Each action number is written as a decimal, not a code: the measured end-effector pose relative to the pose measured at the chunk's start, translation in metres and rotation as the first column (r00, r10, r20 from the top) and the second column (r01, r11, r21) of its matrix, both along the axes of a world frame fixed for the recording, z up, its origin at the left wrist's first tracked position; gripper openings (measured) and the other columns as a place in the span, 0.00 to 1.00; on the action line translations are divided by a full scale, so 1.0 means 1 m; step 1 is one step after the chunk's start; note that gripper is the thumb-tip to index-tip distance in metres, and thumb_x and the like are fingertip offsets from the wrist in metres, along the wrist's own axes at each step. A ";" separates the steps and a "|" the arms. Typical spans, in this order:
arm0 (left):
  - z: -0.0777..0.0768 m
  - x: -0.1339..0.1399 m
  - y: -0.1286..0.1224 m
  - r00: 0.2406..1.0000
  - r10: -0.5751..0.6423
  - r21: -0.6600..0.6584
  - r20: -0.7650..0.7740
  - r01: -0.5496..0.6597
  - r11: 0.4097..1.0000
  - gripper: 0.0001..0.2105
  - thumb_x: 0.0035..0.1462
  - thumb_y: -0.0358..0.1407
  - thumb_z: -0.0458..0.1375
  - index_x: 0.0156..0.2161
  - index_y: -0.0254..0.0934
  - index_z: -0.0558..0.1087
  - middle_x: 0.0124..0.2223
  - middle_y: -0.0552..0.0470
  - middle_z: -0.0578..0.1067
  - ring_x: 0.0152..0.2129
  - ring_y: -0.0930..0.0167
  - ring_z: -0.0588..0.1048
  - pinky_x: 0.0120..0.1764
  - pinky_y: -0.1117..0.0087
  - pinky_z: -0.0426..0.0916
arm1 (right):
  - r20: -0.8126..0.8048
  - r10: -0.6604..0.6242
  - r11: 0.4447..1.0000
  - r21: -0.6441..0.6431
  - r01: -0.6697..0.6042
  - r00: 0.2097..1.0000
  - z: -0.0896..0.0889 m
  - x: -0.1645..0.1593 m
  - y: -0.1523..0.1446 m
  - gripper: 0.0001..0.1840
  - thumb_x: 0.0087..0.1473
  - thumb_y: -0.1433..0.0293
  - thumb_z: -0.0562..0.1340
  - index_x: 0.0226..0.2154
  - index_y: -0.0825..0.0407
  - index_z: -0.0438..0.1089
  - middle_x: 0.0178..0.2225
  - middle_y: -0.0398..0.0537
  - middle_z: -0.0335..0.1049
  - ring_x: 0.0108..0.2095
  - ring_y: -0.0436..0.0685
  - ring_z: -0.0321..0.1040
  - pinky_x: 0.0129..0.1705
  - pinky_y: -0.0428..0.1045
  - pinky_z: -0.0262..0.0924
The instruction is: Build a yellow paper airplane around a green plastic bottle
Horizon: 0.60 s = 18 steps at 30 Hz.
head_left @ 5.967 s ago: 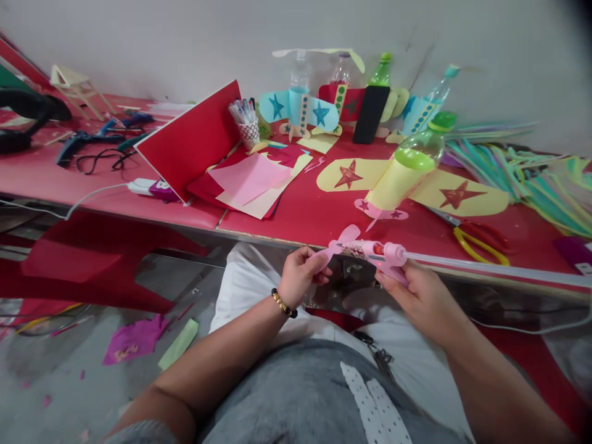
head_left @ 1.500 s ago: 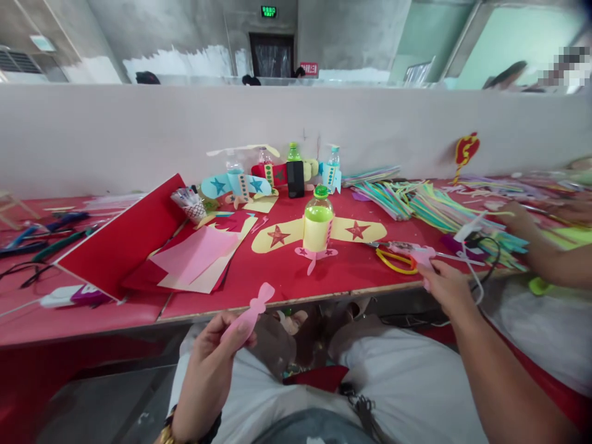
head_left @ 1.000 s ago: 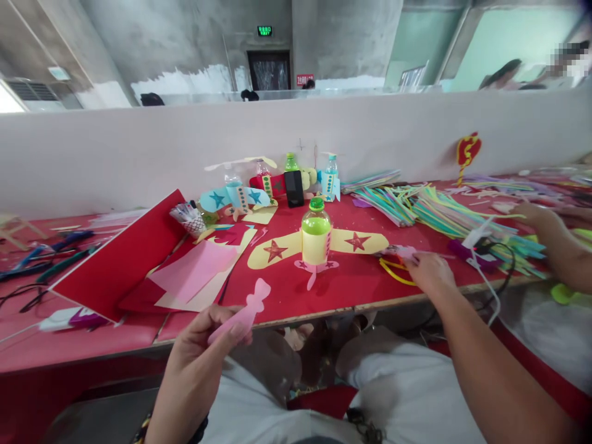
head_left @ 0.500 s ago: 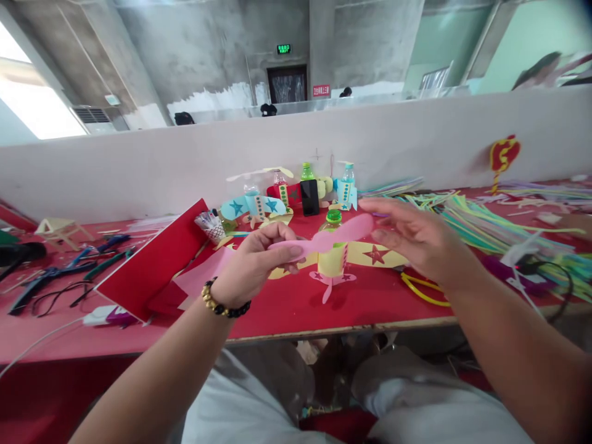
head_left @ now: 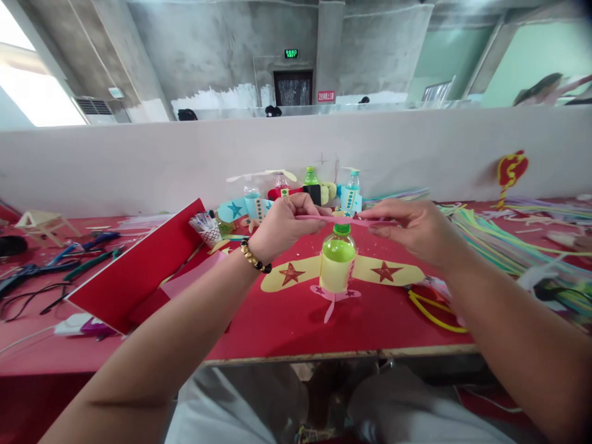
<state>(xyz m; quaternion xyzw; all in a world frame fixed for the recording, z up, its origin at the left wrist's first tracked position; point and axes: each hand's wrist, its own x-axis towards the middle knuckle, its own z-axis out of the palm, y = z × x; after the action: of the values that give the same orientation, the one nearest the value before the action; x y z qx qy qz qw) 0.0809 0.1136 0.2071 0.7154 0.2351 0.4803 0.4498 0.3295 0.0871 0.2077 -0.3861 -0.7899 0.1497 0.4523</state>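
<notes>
A pink paper propeller [head_left: 341, 219] is stretched level between my two hands, just over the green cap [head_left: 342, 229] of a bottle. My left hand [head_left: 296, 217] pinches one end of it. The other end is pinched by my right hand [head_left: 407, 225]. Whether the propeller touches the cap I cannot tell. The bottle plane [head_left: 337, 271] stands upright on the red table, wrapped in pale yellow paper. Its yellow wings [head_left: 386, 271] carry dark red stars, and a pink tail piece [head_left: 333, 295] with small stars sits at its base.
Several finished bottle planes [head_left: 252, 203] stand by the white partition [head_left: 185, 160]. A leaning red board [head_left: 143, 265] and a pen cup [head_left: 210, 231] are at left, with pliers [head_left: 28, 277] beyond. Coloured strips [head_left: 490, 234] and a yellow loop [head_left: 435, 311] lie at right.
My right hand has closed on the propeller's free end. The propeller has turned from tilted to level edge-on, above the bottle cap. The view has shifted slightly.
</notes>
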 end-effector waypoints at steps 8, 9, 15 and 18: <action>-0.003 0.008 0.023 0.997 0.018 0.268 -0.077 0.003 0.964 0.08 0.50 0.26 0.63 0.25 0.35 0.68 0.35 0.49 0.80 0.37 0.70 0.80 0.39 0.69 0.75 | 0.161 -0.026 0.966 0.257 -0.017 0.987 -0.009 0.004 0.017 0.12 0.60 0.67 0.60 0.41 0.38 0.79 0.36 0.43 0.76 0.36 0.54 0.72 0.39 0.52 0.67; -0.005 0.008 0.026 0.995 0.034 0.315 -0.093 -0.003 0.949 0.07 0.49 0.26 0.62 0.25 0.35 0.69 0.35 0.49 0.80 0.37 0.70 0.80 0.39 0.69 0.75 | 0.189 -0.043 0.951 0.308 -0.017 0.981 -0.011 0.004 0.020 0.13 0.60 0.68 0.59 0.41 0.38 0.78 0.36 0.44 0.76 0.37 0.54 0.71 0.40 0.52 0.66; -0.012 0.007 0.035 0.970 0.163 0.551 -0.180 -0.038 0.834 0.09 0.48 0.22 0.61 0.25 0.37 0.69 0.34 0.50 0.81 0.36 0.71 0.78 0.40 0.67 0.73 | 0.289 -0.146 0.849 0.528 -0.030 0.946 -0.019 0.007 0.028 0.13 0.62 0.69 0.57 0.40 0.44 0.79 0.36 0.48 0.75 0.38 0.56 0.67 0.42 0.55 0.64; -0.012 0.006 0.037 0.966 0.183 0.596 -0.182 -0.040 0.802 0.10 0.48 0.22 0.62 0.24 0.38 0.68 0.33 0.51 0.81 0.36 0.71 0.76 0.40 0.66 0.72 | 0.288 -0.156 0.830 0.557 -0.033 0.945 -0.019 0.006 0.028 0.13 0.62 0.69 0.57 0.39 0.45 0.79 0.36 0.49 0.75 0.36 0.57 0.66 0.40 0.54 0.63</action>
<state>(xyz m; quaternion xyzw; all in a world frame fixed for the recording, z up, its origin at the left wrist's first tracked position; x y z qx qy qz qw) 0.0871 0.1507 0.1954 0.8546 0.1676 0.4690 0.1470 0.3354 0.1155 0.1891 -0.2831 -0.8489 -0.1652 0.4147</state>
